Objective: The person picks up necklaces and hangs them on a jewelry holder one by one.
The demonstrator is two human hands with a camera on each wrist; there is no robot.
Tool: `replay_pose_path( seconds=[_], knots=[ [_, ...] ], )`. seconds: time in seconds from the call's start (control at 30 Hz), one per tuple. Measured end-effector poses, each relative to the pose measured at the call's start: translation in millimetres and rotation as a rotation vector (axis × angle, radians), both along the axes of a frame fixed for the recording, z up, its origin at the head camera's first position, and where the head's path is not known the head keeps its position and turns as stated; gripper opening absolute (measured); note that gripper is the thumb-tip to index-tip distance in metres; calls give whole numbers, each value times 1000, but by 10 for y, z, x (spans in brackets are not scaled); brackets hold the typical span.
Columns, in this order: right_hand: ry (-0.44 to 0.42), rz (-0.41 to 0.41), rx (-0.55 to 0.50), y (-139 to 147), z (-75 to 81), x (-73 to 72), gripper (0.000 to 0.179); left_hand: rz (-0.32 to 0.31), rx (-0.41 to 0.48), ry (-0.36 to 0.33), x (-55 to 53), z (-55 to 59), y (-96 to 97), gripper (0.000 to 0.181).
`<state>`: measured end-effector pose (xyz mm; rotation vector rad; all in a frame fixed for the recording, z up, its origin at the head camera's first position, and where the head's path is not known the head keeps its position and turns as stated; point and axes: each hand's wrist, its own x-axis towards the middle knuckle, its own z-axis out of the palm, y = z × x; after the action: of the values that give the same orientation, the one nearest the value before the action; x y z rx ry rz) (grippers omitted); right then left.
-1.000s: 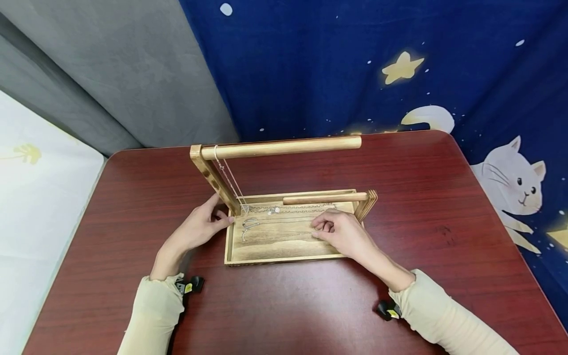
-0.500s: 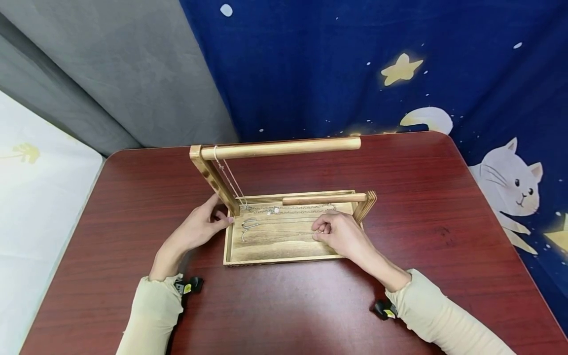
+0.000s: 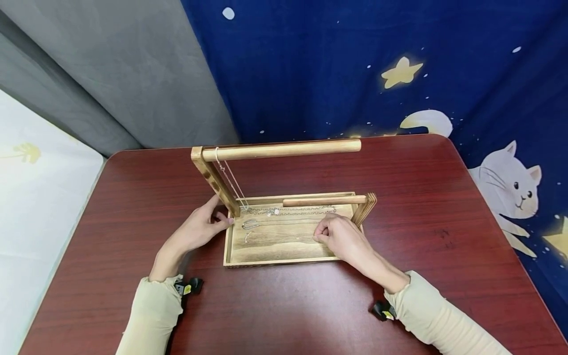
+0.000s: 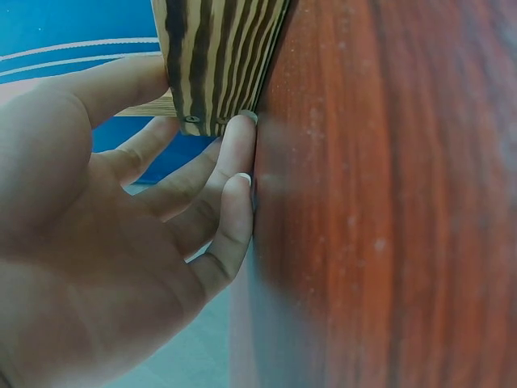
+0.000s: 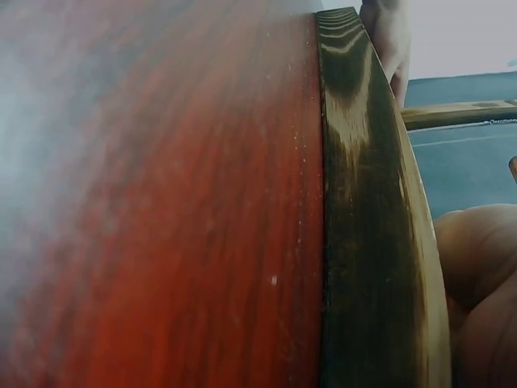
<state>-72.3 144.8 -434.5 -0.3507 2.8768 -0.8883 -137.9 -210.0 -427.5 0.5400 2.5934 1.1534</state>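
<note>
A wooden jewelry stand [image 3: 284,263] has a shallow tray and two bars of different height. My left hand [image 3: 201,227] holds the tray's left end, thumb at its corner; the left wrist view shows the fingers around the striped wood [image 4: 222,56]. Over the tray's right part, my right hand [image 3: 343,239] pinches one end of a thin necklace [image 3: 298,238], whose chain is barely visible. Behind it in the tray lie another fine necklace [image 3: 250,224] and a thicker silver chain [image 3: 306,212]. One more necklace [image 3: 231,177] hangs from the tall bar [image 3: 284,149], at its left end.
The stand sits on a dark red table [image 3: 284,305]. Its lower bar [image 3: 326,200] crosses above the tray's back right, close to my right hand. A blue curtain [image 3: 310,64] and a grey curtain [image 3: 133,59] hang behind the table.
The thin necklace has slid slightly right along the tray, its left end drawn in, as my right hand shifted a little rightward. My left hand has stayed put.
</note>
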Motion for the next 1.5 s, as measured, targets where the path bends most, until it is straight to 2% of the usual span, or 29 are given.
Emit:
replay_pose_path(
  seconds=[0.2, 0.3, 0.4, 0.47, 0.8, 0.9, 1.0, 1.23, 1.5],
  knots=[
    [38, 46, -38, 10, 18, 32, 10, 4, -7, 11, 3, -24, -13, 58],
    [62, 71, -76, 24, 68, 47, 9, 5, -12, 17, 0, -32, -15, 60],
    [48, 86, -135, 43, 135, 54, 7, 2, -20, 26, -5, -29, -12, 57],
    [9, 95, -188, 59, 185, 52, 7, -1, -22, 32, -8, -21, -9, 55],
    [-389, 177, -594, 105, 362, 26, 8, -13, -15, 29, -12, -24, -2, 52],
    [-463, 181, -701, 109, 395, 34, 18, -14, -13, 31, -9, -15, 1, 52],
    [-483, 188, -761, 109, 422, 40, 21, -14, -12, 27, -7, -8, -7, 54],
    [-458, 198, -760, 115, 495, 54, 21, -2, -21, 20, -8, 7, -27, 54],
    [-346, 194, -667, 121, 588, 110, 19, -11, -14, 23, -18, -7, 0, 57]
  ],
)
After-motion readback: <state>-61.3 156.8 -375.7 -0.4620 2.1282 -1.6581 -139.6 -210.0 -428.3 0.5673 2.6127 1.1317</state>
